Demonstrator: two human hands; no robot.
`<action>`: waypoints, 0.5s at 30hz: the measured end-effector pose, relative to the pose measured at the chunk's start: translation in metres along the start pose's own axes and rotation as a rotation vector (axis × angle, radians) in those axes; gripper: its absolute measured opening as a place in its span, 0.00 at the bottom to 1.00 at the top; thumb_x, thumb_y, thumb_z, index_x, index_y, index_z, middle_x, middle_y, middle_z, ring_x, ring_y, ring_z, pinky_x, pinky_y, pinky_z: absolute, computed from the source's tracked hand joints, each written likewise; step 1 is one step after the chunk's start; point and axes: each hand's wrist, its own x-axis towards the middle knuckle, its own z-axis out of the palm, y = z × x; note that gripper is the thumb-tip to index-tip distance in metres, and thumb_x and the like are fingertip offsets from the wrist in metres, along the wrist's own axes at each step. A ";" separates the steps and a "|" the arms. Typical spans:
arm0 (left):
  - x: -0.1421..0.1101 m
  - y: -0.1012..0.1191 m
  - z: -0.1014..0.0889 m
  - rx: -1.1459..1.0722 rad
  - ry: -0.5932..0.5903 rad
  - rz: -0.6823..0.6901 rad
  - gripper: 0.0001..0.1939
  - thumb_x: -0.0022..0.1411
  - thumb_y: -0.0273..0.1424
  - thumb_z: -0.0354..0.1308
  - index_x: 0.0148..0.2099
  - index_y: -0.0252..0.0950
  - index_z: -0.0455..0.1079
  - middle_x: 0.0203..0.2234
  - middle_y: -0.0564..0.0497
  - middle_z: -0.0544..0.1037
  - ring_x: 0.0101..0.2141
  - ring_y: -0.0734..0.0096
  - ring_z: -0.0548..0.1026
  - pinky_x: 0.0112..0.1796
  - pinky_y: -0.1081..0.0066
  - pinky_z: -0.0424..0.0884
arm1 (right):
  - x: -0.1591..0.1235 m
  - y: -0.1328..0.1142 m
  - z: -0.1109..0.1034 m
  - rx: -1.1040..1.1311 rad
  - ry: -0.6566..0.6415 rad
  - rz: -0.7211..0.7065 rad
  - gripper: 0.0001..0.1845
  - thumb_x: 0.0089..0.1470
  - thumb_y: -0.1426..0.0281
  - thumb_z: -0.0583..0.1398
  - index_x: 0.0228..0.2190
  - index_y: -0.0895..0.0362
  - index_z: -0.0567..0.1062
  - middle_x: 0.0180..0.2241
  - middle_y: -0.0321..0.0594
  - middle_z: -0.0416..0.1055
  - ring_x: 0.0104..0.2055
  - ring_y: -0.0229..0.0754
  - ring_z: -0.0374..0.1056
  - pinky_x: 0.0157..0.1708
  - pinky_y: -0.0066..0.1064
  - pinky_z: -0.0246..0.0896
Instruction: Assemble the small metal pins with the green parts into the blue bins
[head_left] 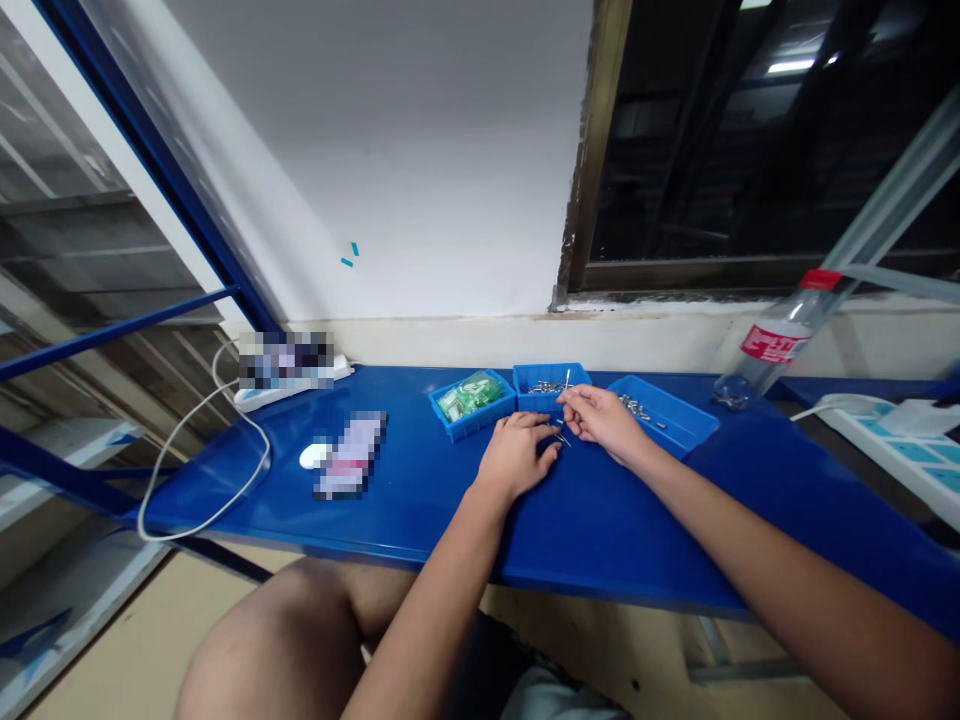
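My right hand (596, 420) is closed in a pinch on a thin silver pin (568, 379) that stands up from the fingertips, over the front edge of the middle blue bin (551, 371). Palm down on the tabletop rests my left hand (517, 452), fingers spread and thumb apart from the index finger. Just beyond its fingertips lie a few small metal pins (562, 438), partly hidden by the fingers. Small silver metal pieces (546, 387) fill part of the middle bin. More of them (637, 408) lie in the right blue bin (686, 425), partly behind my right hand.
A left blue bin (454, 428) holds green-and-clear plastic packets (472, 396). On the blue table (427, 500) are a blurred-out phone-like object (352, 455), a white oval item (315, 456) and a power strip (292, 385) with a cable. A plastic bottle (776, 340) stands at right.
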 end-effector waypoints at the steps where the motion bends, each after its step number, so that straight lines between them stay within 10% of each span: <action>1: 0.000 0.000 0.000 0.008 -0.016 0.002 0.14 0.70 0.34 0.58 0.54 0.44 0.80 0.58 0.47 0.79 0.57 0.54 0.75 0.58 0.53 0.69 | 0.000 0.000 0.000 0.001 0.002 0.030 0.24 0.56 0.47 0.65 0.36 0.56 0.76 0.23 0.35 0.71 0.18 0.32 0.62 0.14 0.21 0.50; 15: 0.003 -0.008 0.003 -0.030 0.048 -0.023 0.13 0.67 0.22 0.58 0.48 0.38 0.81 0.42 0.48 0.85 0.43 0.62 0.82 0.49 0.66 0.74 | -0.005 0.000 0.002 -0.089 -0.030 -0.094 0.29 0.56 0.42 0.63 0.34 0.57 0.77 0.22 0.37 0.74 0.16 0.34 0.64 0.14 0.25 0.50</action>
